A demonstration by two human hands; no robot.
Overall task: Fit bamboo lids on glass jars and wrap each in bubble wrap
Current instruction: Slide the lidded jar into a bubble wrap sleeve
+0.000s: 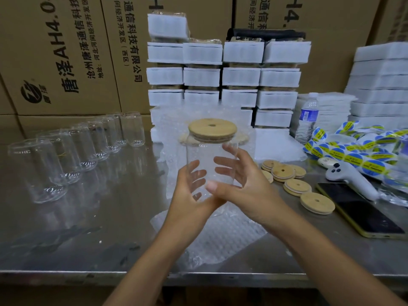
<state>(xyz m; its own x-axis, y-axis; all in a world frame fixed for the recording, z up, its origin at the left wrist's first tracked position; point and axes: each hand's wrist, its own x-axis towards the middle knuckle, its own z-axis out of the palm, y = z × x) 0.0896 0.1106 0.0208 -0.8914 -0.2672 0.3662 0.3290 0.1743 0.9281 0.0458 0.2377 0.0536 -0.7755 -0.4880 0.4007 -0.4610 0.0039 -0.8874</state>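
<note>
Two hands: our left hand (190, 196) and right hand (239, 181) both clasp the lidded jar (209, 159), upright, above the bubble wrap (217, 236) lying directly below on the bench (88, 219).

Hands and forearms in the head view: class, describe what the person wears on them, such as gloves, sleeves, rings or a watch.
Nothing is worn. The left hand and right hand are bare: no gloves, no visible rings. Neither wrist carries a watch or band. The left forearm and right forearm are uncovered to the frame's bottom edge; no sleeve shows.
</note>
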